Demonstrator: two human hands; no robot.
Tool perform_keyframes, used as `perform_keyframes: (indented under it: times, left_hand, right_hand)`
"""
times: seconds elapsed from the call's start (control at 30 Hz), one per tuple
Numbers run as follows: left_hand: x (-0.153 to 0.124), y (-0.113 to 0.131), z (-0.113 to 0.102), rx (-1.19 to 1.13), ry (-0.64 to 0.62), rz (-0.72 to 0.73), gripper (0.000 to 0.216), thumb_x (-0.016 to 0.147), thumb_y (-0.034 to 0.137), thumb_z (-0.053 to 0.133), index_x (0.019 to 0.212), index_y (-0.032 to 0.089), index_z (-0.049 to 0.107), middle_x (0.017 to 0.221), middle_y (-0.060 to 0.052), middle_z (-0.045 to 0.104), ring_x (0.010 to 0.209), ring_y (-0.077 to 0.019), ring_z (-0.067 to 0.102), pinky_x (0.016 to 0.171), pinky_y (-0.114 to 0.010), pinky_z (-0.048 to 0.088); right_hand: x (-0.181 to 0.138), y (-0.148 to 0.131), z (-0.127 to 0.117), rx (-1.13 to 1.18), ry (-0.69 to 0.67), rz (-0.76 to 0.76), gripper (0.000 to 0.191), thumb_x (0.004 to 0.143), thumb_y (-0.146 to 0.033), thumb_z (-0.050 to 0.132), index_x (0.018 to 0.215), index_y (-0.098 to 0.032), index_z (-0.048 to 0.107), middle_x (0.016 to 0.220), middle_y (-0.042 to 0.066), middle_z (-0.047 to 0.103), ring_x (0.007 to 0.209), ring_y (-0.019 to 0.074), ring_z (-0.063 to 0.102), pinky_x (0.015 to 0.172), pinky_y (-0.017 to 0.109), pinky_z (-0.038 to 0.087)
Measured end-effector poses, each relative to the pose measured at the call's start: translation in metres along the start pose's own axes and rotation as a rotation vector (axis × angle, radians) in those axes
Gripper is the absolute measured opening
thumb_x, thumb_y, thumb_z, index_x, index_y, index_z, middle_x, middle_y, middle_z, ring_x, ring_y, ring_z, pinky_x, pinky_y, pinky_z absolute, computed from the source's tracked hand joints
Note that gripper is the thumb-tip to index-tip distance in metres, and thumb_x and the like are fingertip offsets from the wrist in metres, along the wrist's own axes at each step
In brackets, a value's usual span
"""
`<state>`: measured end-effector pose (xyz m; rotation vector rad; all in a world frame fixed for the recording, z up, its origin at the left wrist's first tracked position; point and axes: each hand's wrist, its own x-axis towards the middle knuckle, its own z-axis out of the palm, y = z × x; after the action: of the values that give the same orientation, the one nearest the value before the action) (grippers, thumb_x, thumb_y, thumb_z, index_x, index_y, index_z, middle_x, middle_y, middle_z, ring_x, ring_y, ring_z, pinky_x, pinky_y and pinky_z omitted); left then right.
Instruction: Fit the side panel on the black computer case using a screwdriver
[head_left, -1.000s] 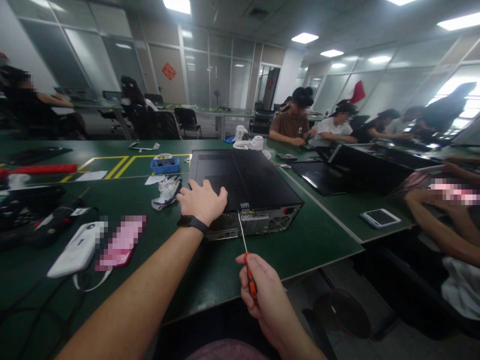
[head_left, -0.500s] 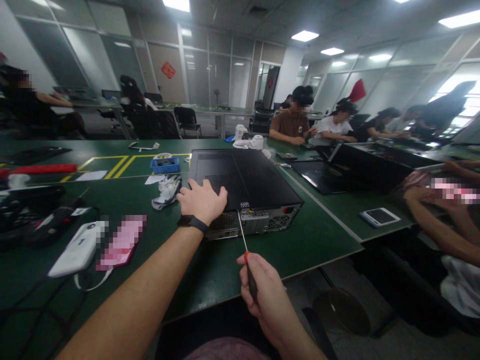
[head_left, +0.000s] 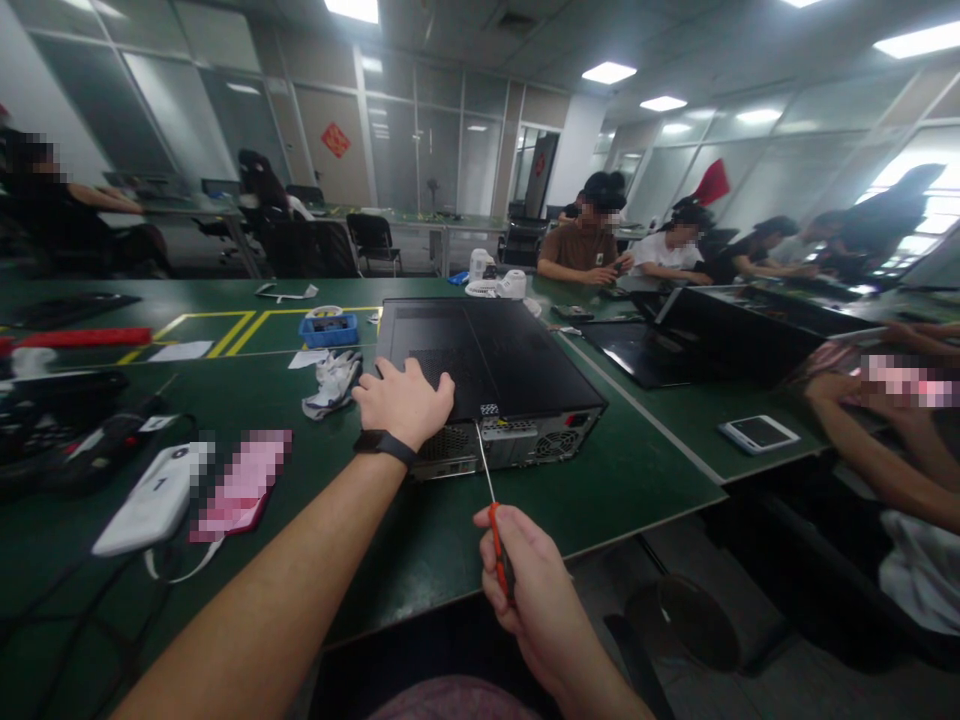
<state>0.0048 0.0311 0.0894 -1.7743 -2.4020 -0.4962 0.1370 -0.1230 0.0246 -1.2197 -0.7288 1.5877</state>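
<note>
A black desktop computer case (head_left: 517, 350) lies flat on the green table, its rear panel (head_left: 556, 443) facing me. My left hand (head_left: 405, 405), a dark band on its wrist, rests on the case's top near the left rear edge with fingers spread. In my right hand (head_left: 529, 565) is a screwdriver (head_left: 500, 550) with an orange and dark handle, gripped low in front of the case. The thin shaft points up and away, and its tip meets the upper rear edge of the case near the middle. Whatever the tip engages is too small to make out.
Left of the case are a crumpled glove (head_left: 335, 383), a blue tray (head_left: 328, 329), a white device (head_left: 154, 500) and a pink phone (head_left: 244, 485). Rightwards lie another phone (head_left: 760, 434) and an opened case (head_left: 757, 330), with a co-worker's arms (head_left: 874, 420) beside it. The table's front edge runs below.
The screwdriver handle has turned in my right hand, so more of its orange side now faces me. My left hand and the case have stayed in place.
</note>
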Motion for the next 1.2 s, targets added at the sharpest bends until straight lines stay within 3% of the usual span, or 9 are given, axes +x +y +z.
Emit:
perform_keyframes:
  times: [0.27,0.5,0.73,0.97,1.2]
  left_hand:
    - [0.0005,0.0002,-0.0015,-0.002,-0.013,-0.001,0.071,0.088,0.066,0.035,0.127,0.016,0.066,0.135,-0.025,0.057,0.113,-0.0477,0.057,0.089,-0.055,0.042]
    - [0.0007,0.0002,0.0002,-0.004,0.001,-0.002,0.071,0.088,0.066,0.035,0.127,0.016,0.066,0.135,-0.025,0.057,0.113,-0.0480,0.057,0.089,-0.055,0.042]
    - [0.0004,0.0004,-0.0001,-0.003,0.001,0.001,0.070,0.088,0.066,0.035,0.126,0.016,0.066,0.135,-0.025,0.058,0.113,-0.0482,0.057,0.089,-0.055,0.042]
    - [0.0005,0.0002,-0.0002,-0.002,0.001,0.001,0.070,0.088,0.066,0.035,0.126,0.016,0.066,0.136,-0.025,0.057,0.113,-0.0478,0.057,0.089,-0.055,0.042]
    - [0.0011,0.0003,0.0017,0.007,0.011,0.000,0.072,0.088,0.066,0.034,0.127,0.015,0.066,0.136,-0.025,0.058,0.113,-0.0484,0.057,0.089,-0.055,0.043]
  right_hand:
    - [0.0033,0.0050,0.0000,0.006,0.016,-0.031,0.044,0.082,-0.060,0.070,0.087,-0.023,0.046,0.061,-0.010,0.052,0.035,0.0014,0.030,0.032,0.013,0.010]
    - [0.0007,0.0016,0.0002,0.008,-0.002,-0.002,0.047,0.085,-0.065,0.062,0.094,-0.020,0.056,0.063,-0.008,0.052,0.037,0.0016,0.032,0.033,0.014,0.010]
    - [0.0030,0.0041,0.0006,-0.024,0.015,-0.030,0.044,0.083,-0.060,0.069,0.089,-0.023,0.047,0.062,-0.010,0.052,0.036,0.0016,0.031,0.032,0.014,0.011]
    - [0.0006,0.0018,0.0009,-0.015,-0.005,-0.004,0.046,0.085,-0.064,0.062,0.096,-0.019,0.057,0.063,-0.008,0.050,0.037,0.0021,0.032,0.033,0.014,0.010]
    - [0.0040,0.0060,-0.0005,-0.018,0.016,-0.003,0.043,0.082,-0.060,0.069,0.088,-0.023,0.047,0.061,-0.010,0.051,0.036,0.0020,0.030,0.032,0.014,0.010]
